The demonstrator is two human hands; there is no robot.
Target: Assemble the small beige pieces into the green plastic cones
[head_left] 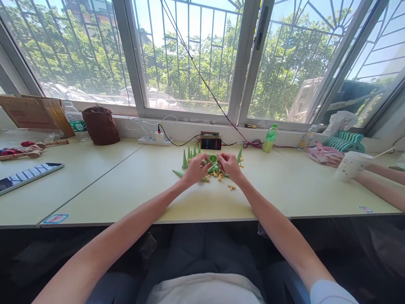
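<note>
A green plastic cone (213,159) is held up over the table with its round, hollow base turned toward me. My left hand (194,169) is closed around its left side. At its right side, the fingers of my right hand (230,165) are pinched together; what sits between them is hidden. Several more green cones (185,160) stand upright beyond my left hand, and another standing cone (240,152) is behind my right hand. Beneath my hands lie green pieces and small yellow plastic parts (220,177). One loose yellow part (232,187) lies nearer me.
Behind the cones are a phone (211,143) and a power strip (155,141) with cables. A green bottle (270,138) stands right of them. At far right are a white cup (352,166) and another person's arms (382,185). A tablet (30,178) lies at left.
</note>
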